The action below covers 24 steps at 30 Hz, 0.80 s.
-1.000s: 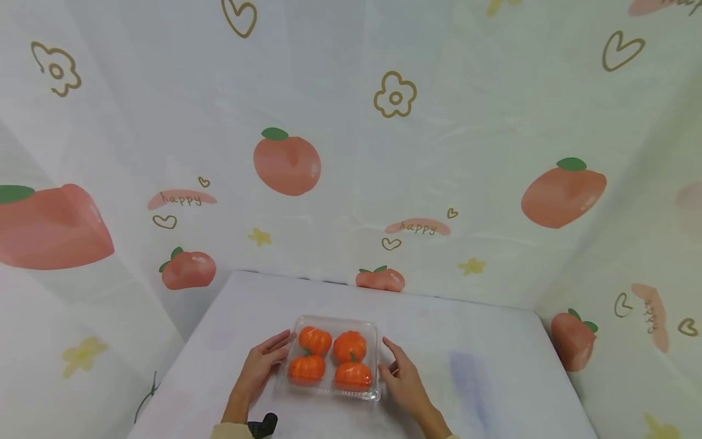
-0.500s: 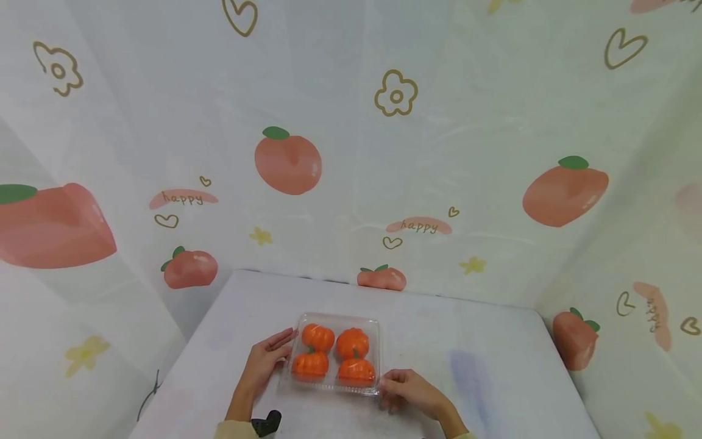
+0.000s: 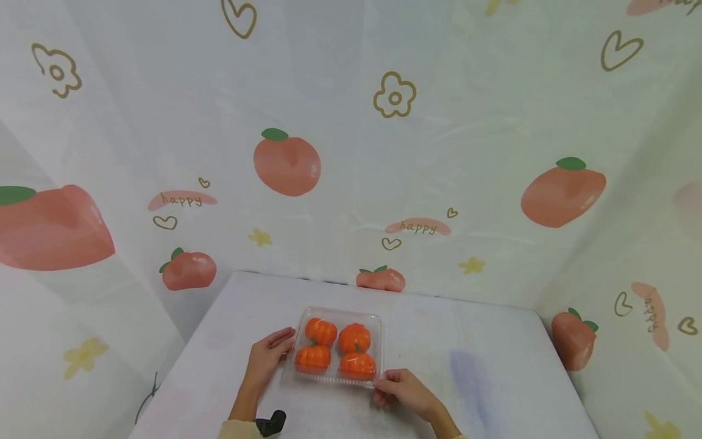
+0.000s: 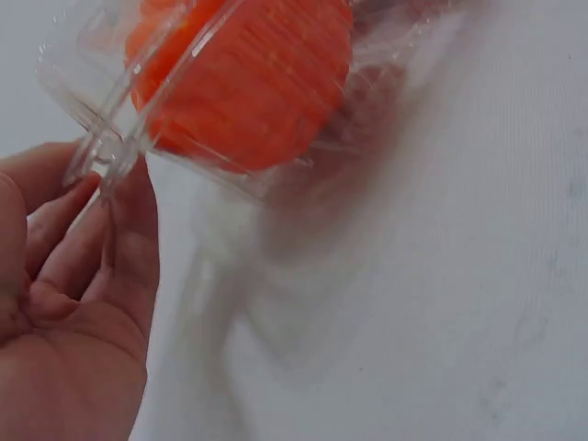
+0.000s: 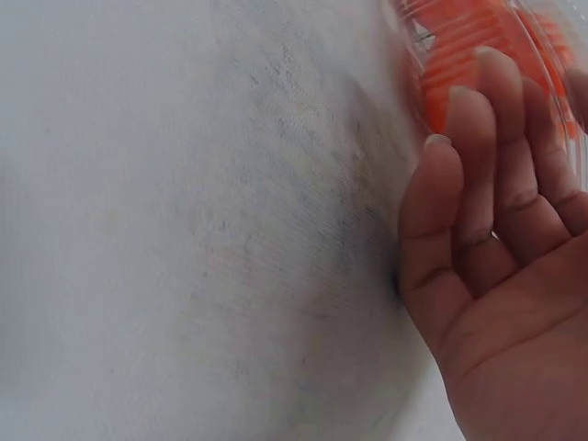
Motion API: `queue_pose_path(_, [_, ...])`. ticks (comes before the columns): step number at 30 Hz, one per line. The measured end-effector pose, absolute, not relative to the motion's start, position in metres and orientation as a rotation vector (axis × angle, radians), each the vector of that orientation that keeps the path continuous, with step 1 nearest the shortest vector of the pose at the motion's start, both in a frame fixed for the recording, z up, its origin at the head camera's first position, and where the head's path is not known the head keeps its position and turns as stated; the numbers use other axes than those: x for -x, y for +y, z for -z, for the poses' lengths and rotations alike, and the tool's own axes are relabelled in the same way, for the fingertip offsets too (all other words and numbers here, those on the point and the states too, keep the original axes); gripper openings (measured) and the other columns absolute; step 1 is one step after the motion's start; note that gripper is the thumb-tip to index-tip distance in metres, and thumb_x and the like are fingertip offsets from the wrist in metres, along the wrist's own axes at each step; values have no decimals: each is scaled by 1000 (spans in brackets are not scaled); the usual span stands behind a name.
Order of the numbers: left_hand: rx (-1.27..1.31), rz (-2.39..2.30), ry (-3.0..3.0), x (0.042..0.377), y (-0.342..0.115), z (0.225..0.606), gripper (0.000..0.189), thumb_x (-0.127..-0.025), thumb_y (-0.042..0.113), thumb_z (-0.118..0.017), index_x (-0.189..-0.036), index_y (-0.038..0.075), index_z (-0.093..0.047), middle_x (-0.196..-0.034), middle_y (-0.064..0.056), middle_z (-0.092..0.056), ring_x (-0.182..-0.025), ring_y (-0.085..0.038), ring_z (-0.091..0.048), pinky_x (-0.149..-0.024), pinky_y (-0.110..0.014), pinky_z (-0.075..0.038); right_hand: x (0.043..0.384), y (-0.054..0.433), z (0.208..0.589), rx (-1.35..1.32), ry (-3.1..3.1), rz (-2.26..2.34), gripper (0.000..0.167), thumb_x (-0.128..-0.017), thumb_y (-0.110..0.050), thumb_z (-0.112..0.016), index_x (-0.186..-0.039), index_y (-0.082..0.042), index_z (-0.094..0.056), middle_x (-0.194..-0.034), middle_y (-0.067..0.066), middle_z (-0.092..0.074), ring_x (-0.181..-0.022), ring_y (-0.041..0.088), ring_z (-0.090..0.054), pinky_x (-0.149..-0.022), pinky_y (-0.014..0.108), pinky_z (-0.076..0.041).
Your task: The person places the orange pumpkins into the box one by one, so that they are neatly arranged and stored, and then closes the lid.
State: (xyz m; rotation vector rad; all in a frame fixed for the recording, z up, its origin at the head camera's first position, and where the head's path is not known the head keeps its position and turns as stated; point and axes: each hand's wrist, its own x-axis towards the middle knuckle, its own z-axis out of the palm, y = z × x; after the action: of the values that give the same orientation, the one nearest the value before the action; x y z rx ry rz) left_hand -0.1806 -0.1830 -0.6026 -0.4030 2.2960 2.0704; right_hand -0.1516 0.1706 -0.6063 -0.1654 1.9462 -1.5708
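A clear plastic clamshell box (image 3: 333,380) holds several small orange pumpkins (image 3: 358,366) with green stems, in two rows. In the head view my left hand (image 3: 264,360) is at the box's left side. Up close, the left wrist view has the box's rim (image 4: 108,152) between the thumb and fingers of that hand, with a shadow on the table below the box. My right hand (image 3: 403,390) pinches the near right corner of the box. From the right wrist, its curled fingers (image 5: 469,184) show under the box's edge, the thumb partly out of frame.
The box is over a white table (image 3: 466,329) with a faint bluish smear on its right. Behind and beside it hangs a white cloth (image 3: 340,244) printed with peaches, hearts and flowers. A black device (image 3: 271,422) sits by the left wrist.
My right hand has gone from the box's right side to its near right corner and taken hold there. The box has moved slightly up and right in the head view, both hands with it.
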Motion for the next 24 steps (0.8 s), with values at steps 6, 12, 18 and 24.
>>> queue_pose_path(6, [461, -1964, 2268, 176, -193, 595, 42, -103, 27, -59, -135, 1, -63, -130, -18, -70, -93, -15, -70, -84, -27, -62, 152, 167, 610, 115, 1938, 1619, 38, -100, -35, -64, -101, 2, -71, -80, -4, -71, -73, 10, -63, -70, 25, -55])
queue_pose_path(12, [399, -1829, 2146, 171, -215, 588, 48, -104, 36, -56, -126, -7, -63, -105, -13, -75, -87, -17, -71, -80, -33, -63, 152, 163, 609, 65, 1949, 1651, 40, -99, -37, -64, -102, 2, -70, -82, -2, -70, -75, 11, -63, -72, 25, -56])
queue_pose_path(18, [204, -1796, 1861, 163, -228, 585, 56, -102, 48, -55, -123, -3, -63, -97, -4, -72, -85, -16, -70, -79, -36, -63, 152, 161, 611, 18, 1935, 1743, 39, -101, -34, -62, -103, 4, -69, -81, -3, -69, -75, 11, -62, -71, 25, -55])
queue_pose_path(24, [118, -1831, 1808, 162, -224, 584, 44, -100, 37, -61, -122, -2, -65, -97, -2, -74, -87, -16, -70, -83, -37, -63, 155, 160, 612, -31, 1893, 1793, 40, -102, -35, -60, -108, 4, -68, -83, -2, -68, -76, 11, -61, -71, 25, -55])
